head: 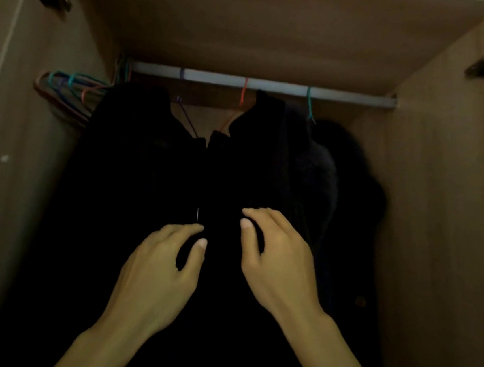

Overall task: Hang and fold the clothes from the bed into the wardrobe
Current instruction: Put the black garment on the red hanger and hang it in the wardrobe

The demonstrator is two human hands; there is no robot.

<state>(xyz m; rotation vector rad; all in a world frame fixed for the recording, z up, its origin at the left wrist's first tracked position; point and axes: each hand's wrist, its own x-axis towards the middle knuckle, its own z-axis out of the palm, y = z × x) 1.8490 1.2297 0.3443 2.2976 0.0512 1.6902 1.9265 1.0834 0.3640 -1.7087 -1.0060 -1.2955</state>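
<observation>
Head view: looking into a dim wooden wardrobe (440, 202).
Black jacket (147, 174): hangs from the rail at centre and fills most of the opening. It is plain and very dark, with a closed front seam running down from the collar.
Other dark clothes (356, 179): hang just right of the jacket, touching it.
Left hand (164, 267): at the front seam, fingers curled. Whether it grips cloth is lost in the dark.
Right hand (277, 260): just right of the seam, thumb and forefinger close together. Its grip cannot be told.
Rail (346, 97): pale, spans the wardrobe.
Spare hangers (66, 89): a coloured bunch at the rail's left end.
</observation>
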